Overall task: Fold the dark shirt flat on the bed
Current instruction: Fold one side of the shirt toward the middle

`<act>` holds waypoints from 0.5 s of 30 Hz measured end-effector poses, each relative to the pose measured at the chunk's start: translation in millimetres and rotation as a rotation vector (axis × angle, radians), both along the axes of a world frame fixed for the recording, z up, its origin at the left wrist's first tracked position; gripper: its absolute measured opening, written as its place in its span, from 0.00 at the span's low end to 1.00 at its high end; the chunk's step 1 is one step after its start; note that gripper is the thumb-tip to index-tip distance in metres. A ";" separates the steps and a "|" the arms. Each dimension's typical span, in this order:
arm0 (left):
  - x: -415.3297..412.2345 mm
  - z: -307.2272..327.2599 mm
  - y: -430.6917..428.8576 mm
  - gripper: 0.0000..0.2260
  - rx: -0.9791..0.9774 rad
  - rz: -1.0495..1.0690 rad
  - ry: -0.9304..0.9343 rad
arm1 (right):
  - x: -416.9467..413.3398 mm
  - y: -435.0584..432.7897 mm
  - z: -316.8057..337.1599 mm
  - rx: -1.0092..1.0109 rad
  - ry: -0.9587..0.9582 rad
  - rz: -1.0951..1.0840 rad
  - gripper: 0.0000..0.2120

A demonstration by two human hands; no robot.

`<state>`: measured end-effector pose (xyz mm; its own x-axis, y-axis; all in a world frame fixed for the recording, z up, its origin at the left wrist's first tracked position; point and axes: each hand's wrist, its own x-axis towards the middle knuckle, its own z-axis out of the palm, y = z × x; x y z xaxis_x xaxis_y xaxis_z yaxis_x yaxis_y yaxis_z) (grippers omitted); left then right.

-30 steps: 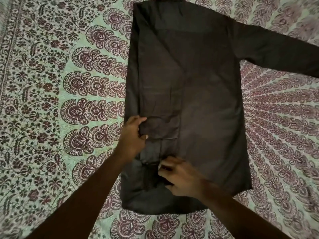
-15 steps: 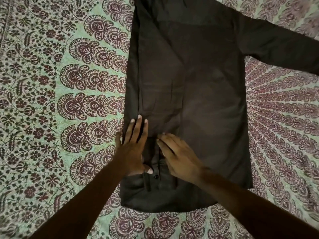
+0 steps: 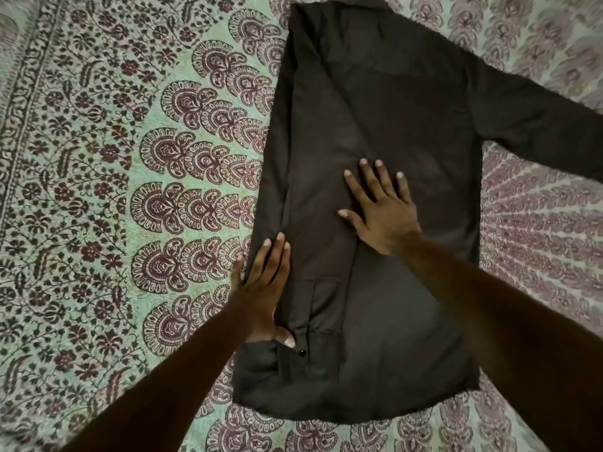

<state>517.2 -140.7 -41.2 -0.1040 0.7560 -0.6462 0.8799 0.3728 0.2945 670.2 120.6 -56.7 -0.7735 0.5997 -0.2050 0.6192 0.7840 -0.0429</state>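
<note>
Two flat hands (image 3: 264,288) (image 3: 383,213) press the smooth, creased dark shirt (image 3: 391,109).

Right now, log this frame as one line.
left hand: flat on folded edge | right hand: flat, fingers spread, mid-shirt | dark shirt: one sleeve outstretched

Dark shirt (image 3: 408,125): brown-black, plain cloth, long-sleeved. Lies spread flat on the bed (image 3: 130,197), which has a green-and-maroon paisley cover. Collar end is far from the viewer and the hem (image 3: 359,415) is nearest. Left side is folded in over the body, and its sleeve (image 3: 313,158) is laid lengthwise down the panel. The cuff with a small dark button (image 3: 301,352) sits near the hem. Right sleeve (image 3: 538,125) is unfolded, stretched out sideways and running off the frame edge. Light creases in the cloth.
</note>
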 end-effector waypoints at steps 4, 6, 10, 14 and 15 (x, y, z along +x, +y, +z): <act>-0.8 -5.0 -0.1 0.77 0.018 -0.006 0.013 | -15.0 -34.1 -3.4 0.018 0.081 0.421 0.33; -1.0 -9.1 -1.4 0.77 0.038 0.003 0.010 | -20.1 -39.6 -14.2 -0.008 0.072 0.592 0.31; 0.3 -16.3 -4.1 0.77 0.039 0.005 0.011 | -53.0 14.0 -25.5 0.055 0.083 0.438 0.30; -1.0 -11.4 -2.4 0.76 0.033 0.011 -0.028 | -89.4 67.3 -14.4 0.030 0.044 0.197 0.32; -1.4 -9.5 -2.1 0.76 0.034 0.023 -0.037 | -94.1 69.0 -11.4 0.020 0.033 0.172 0.32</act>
<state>515.8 -142.8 -50.6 -0.0980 0.7752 -0.6240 0.8597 0.3818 0.3393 576.1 189.5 -68.1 -0.8709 0.4621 -0.1674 0.4748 0.8790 -0.0440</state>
